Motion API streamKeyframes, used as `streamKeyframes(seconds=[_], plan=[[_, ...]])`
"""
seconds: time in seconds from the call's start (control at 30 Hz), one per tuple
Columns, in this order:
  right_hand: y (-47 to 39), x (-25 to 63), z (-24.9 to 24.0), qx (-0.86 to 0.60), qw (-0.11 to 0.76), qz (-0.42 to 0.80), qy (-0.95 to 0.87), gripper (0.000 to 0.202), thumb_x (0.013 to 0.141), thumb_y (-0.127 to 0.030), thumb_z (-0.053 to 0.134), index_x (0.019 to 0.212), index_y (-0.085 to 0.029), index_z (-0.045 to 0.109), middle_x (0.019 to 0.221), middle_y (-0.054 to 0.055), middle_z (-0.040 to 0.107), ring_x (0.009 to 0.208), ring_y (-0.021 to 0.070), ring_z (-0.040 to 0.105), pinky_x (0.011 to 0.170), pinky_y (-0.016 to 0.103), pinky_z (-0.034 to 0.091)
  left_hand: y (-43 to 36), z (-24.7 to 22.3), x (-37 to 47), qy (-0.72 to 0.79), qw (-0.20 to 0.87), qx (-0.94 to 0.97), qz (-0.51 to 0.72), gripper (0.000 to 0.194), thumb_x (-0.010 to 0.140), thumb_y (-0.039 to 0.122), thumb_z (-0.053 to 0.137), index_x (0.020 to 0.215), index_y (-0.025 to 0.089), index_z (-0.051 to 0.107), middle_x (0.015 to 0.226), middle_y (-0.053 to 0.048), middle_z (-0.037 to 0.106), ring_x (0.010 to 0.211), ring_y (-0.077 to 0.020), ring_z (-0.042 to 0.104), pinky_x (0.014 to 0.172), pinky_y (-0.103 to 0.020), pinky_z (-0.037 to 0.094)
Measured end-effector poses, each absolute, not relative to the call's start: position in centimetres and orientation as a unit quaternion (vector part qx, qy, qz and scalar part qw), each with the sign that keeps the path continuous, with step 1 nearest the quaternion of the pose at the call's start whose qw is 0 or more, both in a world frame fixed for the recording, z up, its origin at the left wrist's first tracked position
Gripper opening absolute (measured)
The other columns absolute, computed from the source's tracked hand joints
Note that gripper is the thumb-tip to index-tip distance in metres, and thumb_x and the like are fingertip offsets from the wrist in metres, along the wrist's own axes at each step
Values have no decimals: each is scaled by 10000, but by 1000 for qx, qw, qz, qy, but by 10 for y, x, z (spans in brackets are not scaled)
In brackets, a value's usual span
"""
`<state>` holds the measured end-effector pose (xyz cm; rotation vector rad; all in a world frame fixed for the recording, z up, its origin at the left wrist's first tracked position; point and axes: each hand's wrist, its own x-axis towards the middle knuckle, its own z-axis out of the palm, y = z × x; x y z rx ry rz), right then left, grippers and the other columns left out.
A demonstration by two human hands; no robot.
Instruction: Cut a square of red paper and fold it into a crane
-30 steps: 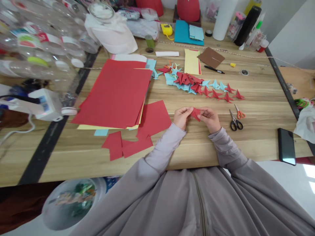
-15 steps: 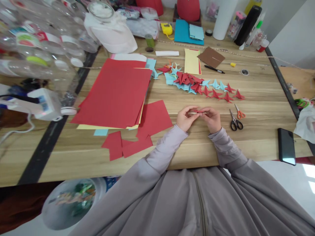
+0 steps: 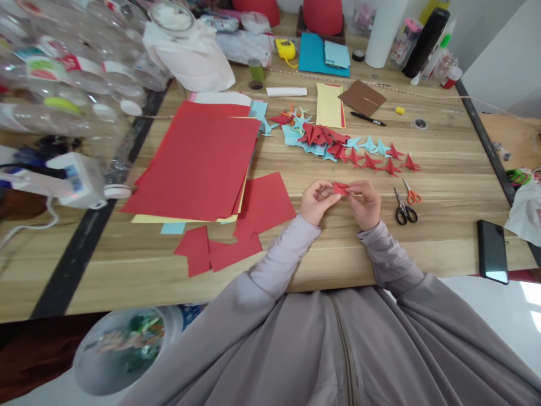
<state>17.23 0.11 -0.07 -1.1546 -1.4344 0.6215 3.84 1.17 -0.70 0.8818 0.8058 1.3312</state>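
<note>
Between both hands is a small folded piece of red paper [image 3: 340, 188], held above the wooden table [image 3: 329, 265]. My left hand [image 3: 316, 203] pinches its left side. On its right side, the fingers of my right hand [image 3: 366, 205] are closed on the same piece. Just beyond the hands lie several folded red paper figures [image 3: 324, 137] and light blue ones [image 3: 370, 145]. Black-handled scissors [image 3: 406, 213] and orange-handled scissors [image 3: 413, 196] rest right of my right hand. Cut red paper pieces [image 3: 270, 203] lie to the left of my left hand.
A stack of large red sheets [image 3: 198, 163] covers the left part of the table. Plastic bottles [image 3: 88, 73] crowd the far left. A phone [image 3: 492, 251] lies near the right front edge. Farther back are a black pen [image 3: 367, 118], brown paper [image 3: 363, 98] and a yellow tape measure [image 3: 286, 49].
The small red paper has turned from nearly edge-on, so more of its folded face shows. Both hands have shifted slightly apart, still holding it.
</note>
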Motion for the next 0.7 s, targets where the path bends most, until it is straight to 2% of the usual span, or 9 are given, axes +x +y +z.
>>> streamKeyframes(seconds=[0.17,0.33,0.43,0.53,0.7], plan=[[0,173,0,-501,534,230,-642,89,757,-240,637,795,-294,696,870,33,603,878,205,558,842,407,440,11,-6,39,368,600,407,583,363,528,329,811,762,182,576,788,-13,671,778,-153,645,759,-308,513],[0,172,-2,-503,525,236,-645,65,739,-257,664,785,-283,701,874,38,602,880,205,557,844,410,446,12,-6,39,373,610,406,569,347,567,349,786,778,178,570,713,-3,652,699,-159,643,698,-327,524],[1,171,-2,-503,530,258,-632,55,724,-282,685,775,-267,698,863,40,614,867,197,570,785,374,471,13,-8,39,390,600,401,572,294,597,327,761,755,177,565,660,13,634,630,-145,630,674,-325,529],[1,170,-4,-500,545,317,-594,114,727,-329,682,810,-250,686,849,38,622,822,176,581,679,310,478,15,-9,39,405,584,394,583,227,625,307,732,735,175,584,634,16,633,576,-134,621,626,-297,522],[3,170,-8,-495,563,383,-540,276,720,-354,687,969,-242,642,835,21,626,721,135,580,677,288,484,16,-10,36,414,575,405,578,193,625,285,721,768,173,654,607,22,632,494,-102,582,530,-242,472]])
